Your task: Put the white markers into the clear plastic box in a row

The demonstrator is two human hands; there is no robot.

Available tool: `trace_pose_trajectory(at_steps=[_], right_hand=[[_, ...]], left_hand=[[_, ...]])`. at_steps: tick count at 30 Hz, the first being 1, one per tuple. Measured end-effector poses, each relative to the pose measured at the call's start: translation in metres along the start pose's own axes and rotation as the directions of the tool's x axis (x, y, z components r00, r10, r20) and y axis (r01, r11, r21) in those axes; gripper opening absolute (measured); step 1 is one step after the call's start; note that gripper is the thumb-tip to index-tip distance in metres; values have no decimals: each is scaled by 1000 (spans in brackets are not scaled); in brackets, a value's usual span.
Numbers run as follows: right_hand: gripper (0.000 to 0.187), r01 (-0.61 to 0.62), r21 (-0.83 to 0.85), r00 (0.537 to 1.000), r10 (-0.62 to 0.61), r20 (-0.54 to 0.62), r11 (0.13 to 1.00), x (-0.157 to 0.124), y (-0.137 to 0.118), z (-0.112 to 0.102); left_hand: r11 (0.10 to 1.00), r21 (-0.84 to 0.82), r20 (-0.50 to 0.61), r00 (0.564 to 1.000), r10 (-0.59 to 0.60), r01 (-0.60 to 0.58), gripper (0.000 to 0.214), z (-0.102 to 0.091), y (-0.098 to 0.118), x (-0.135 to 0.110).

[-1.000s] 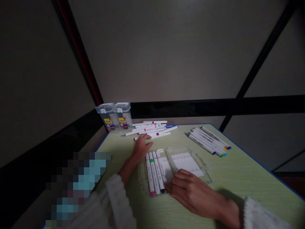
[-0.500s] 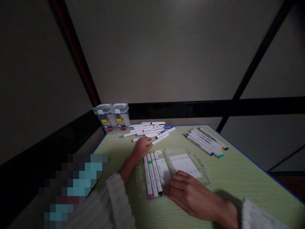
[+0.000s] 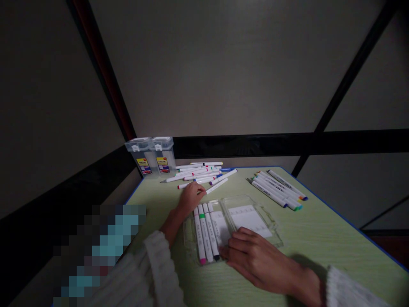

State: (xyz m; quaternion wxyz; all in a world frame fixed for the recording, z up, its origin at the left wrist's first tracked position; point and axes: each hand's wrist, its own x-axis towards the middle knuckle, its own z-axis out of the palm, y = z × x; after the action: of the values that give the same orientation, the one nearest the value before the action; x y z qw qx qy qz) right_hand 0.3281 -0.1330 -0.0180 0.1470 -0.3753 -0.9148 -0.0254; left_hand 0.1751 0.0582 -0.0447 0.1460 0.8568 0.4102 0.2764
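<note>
My left hand [image 3: 191, 197] reaches to the near side of a pile of white markers [image 3: 194, 174]. Its fingers are closed at the near end of one white marker [image 3: 217, 186]. An opened clear plastic case [image 3: 277, 238] lies flat in front of me, with several white markers [image 3: 207, 234] side by side in its left half. Pink, green and black show on them. My right hand [image 3: 252, 258] rests on the case's near edge, fingers curled over it and the fingertips partly hidden. White paper inserts [image 3: 247, 219] with print show inside the case.
Two clear lidded boxes [image 3: 150, 157] with yellow labels stand at the table's back left corner. A second group of white markers [image 3: 276, 189] with coloured ends lies at the right. The pale green table [image 3: 332, 251] has a blue edge, with panelled walls behind and to the left.
My left fingers have drawn together at the near end of the white marker. My right hand stays at the case, and the view has shifted slightly.
</note>
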Motion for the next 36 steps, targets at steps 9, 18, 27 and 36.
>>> trace_pose_trajectory(at_steps=[9, 18, 27, 36], right_hand=[[24, 5, 5, 1000, -5, -1, 1000, 0, -1, -2], [26, 6, 5, 1000, -6, -18, 1000, -1, 0, -1], [27, 6, 16, 1000, -6, -5, 1000, -1, -1, -3], [25, 14, 17, 1000, -14, 17, 1000, -1, 0, -3]], left_hand=[[1000, 24, -11, 1000, -9, 9, 13, -1, 3, -2], [999, 24, -36, 999, -35, 36, 13, 0, -2, -3], [997, 34, -28, 997, -68, 69, 13, 0, 0, -4], [998, 39, -16, 999, -49, 50, 18, 2, -1, -6]])
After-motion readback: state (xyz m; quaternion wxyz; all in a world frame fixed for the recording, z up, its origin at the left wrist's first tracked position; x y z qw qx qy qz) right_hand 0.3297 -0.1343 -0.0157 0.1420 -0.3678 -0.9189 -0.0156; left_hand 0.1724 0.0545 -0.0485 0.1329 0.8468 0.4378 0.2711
